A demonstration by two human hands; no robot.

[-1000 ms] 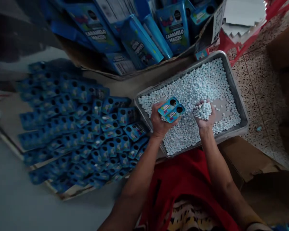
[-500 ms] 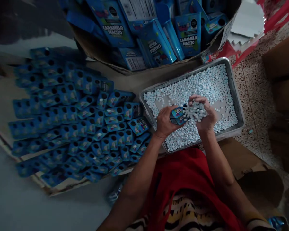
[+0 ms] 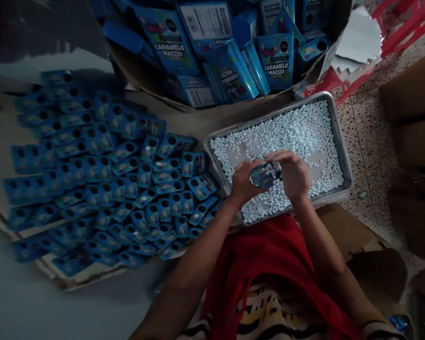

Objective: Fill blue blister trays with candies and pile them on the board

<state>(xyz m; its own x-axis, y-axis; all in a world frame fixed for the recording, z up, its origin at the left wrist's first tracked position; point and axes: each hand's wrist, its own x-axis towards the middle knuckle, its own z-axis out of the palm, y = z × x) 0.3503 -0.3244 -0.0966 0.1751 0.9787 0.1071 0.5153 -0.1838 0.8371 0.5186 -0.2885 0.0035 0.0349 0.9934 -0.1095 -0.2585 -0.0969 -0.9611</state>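
Observation:
Over the metal tray, my left hand is wrapped around a blue candy packet. The packet's mouth is turned toward my right hand. That hand is tipped on its side against the mouth, its fingers stretched out over the top of the packet. Small white and pale blue candies show at the mouth, between packet and palm. Whether more candies lie inside the right palm is hidden. A thick layer of loose candies covers much of the tray.
Many blue packets with round dark holes stand in rows on the table at left. A cardboard box full of blue packets labelled "Caramelo Macizo" stands behind. A red plastic piece and brown boxes are at right.
My right hand, cupped and heaped with candies before, has turned over toward the packet. The candies have poured off the palm to the packet's mouth. My left hand still grips the packet.

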